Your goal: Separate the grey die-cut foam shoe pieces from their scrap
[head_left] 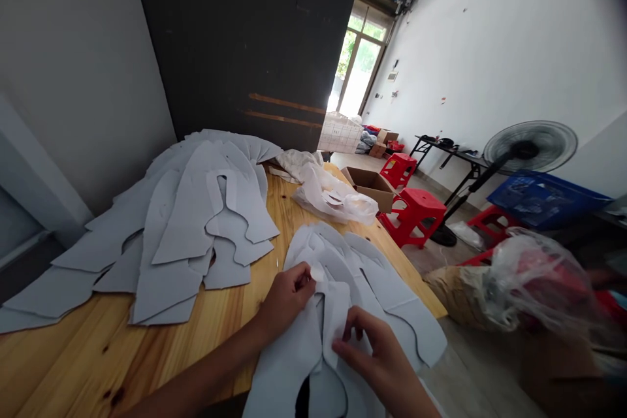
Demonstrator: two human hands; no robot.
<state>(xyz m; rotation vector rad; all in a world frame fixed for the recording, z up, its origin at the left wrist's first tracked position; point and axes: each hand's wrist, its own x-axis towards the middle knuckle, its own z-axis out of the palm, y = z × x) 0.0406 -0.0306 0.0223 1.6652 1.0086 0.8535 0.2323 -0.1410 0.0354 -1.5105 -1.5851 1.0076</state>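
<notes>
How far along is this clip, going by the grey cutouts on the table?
The large overlapped pile at the table's left looks done, though that is only a judgement from how it lies. In hand: the left hand pinches a small pale scrap, and the right hand rests on the near pile. That near pile looks left; how much, I cannot tell.

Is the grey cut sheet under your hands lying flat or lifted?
Partly lifted: its narrow strip rises off the pile, touched by the right hand, near the left hand.
</notes>
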